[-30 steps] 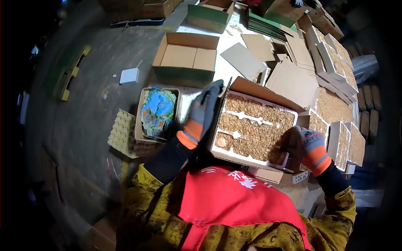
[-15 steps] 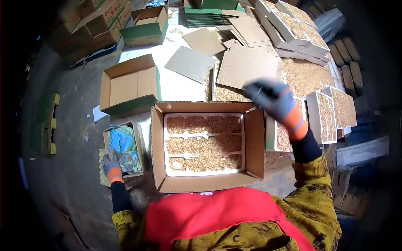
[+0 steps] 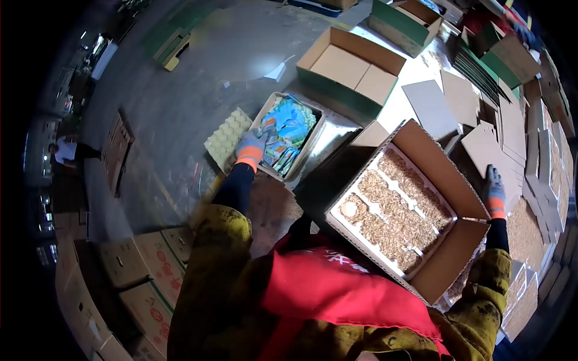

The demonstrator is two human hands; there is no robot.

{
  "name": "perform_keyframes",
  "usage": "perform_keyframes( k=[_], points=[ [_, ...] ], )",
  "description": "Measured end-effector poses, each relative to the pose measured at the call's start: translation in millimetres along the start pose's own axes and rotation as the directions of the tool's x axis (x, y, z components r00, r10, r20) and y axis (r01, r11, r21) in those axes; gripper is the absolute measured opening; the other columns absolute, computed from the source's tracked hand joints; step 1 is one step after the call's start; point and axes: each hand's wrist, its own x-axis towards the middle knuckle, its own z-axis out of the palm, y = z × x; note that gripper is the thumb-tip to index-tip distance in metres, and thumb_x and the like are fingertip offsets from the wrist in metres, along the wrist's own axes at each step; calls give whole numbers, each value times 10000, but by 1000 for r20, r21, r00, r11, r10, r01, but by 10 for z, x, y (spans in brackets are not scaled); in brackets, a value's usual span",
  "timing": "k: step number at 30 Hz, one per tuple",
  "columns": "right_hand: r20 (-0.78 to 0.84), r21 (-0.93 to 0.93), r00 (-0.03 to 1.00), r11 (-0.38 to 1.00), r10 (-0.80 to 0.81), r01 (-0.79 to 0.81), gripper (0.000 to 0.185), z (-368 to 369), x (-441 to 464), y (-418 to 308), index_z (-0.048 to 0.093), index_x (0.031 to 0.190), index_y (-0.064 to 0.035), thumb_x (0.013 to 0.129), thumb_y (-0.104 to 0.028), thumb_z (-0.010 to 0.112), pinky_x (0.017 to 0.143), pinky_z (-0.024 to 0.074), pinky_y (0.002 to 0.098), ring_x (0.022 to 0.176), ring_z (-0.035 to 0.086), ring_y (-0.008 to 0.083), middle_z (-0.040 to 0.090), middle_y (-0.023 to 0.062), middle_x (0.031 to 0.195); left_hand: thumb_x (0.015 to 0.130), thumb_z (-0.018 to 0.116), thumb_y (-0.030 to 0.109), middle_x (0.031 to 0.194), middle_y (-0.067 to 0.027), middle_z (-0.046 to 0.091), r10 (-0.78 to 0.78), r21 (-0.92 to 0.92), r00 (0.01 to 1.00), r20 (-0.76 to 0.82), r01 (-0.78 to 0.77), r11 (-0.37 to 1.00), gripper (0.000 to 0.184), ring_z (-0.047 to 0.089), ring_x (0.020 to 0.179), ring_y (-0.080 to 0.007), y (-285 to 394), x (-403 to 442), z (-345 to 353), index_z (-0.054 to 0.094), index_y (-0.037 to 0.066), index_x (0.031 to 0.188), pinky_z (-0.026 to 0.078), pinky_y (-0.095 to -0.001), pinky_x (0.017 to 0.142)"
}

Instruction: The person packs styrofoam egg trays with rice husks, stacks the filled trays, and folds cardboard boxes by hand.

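My left hand [image 3: 251,146], in a grey and orange glove, reaches into a small box [image 3: 320,124] of blue printed plastic packets [image 3: 290,123]. Its fingers are closed on the near side of a packet; the fingertips are partly hidden. My right hand [image 3: 495,191], gloved alike, lies with fingers stretched out at the edge of a flat cardboard sheet [image 3: 490,153]. Between my arms, an open carton [image 3: 436,162] holds a white foam tray [image 3: 379,259]. Brown shavings fill the tray's sections, and a pale round thing [image 3: 348,209] shows at its left corner.
Beyond the carton stand open green-sided boxes [image 3: 349,60]. Loose cardboard and a grey sheet [image 3: 430,108] lie on the table. Shavings-filled foam trays [image 3: 548,159] are stacked at right. A pulp egg tray [image 3: 229,137] lies beside the packets; printed cartons [image 3: 144,301] stand lower left. Other people are visible.
My view has swung left and tilted. My right hand has come down from the air onto the cardboard sheet. My left hand stays at the packets.
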Motion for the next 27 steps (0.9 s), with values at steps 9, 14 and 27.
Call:
perform_keyframes(
  k=[9,14,27],
  points=[
    [115,98,980,983,-164,153,442,-495,-14,-352,485,1282,-115,841,-129,510,957,403,393,1140,500,339,527,167,1249,740,480,713,1240,-223,503,11,230,998,66,-26,973,810,480,1138,-385,435,-195,-97,477,101,1270,384,-454,940],
    [17,449,999,893,-31,20,442,-782,-201,-444,483,1289,-64,847,-48,474,885,448,364,1046,566,336,568,186,1189,761,520,639,1301,-204,469,206,411,978,37,-203,889,741,479,1171,-340,426,-259,239,492,90,1257,397,-438,944],
    [56,996,943,54,328,-77,413,95,-543,188,438,1316,0,950,-170,356,985,372,308,1133,485,192,501,88,1282,737,676,170,803,-145,661,-11,-392,989,-148,-49,919,202,617,716,-220,-6,149,81,658,-4,837,489,-379,661]
  ],
)
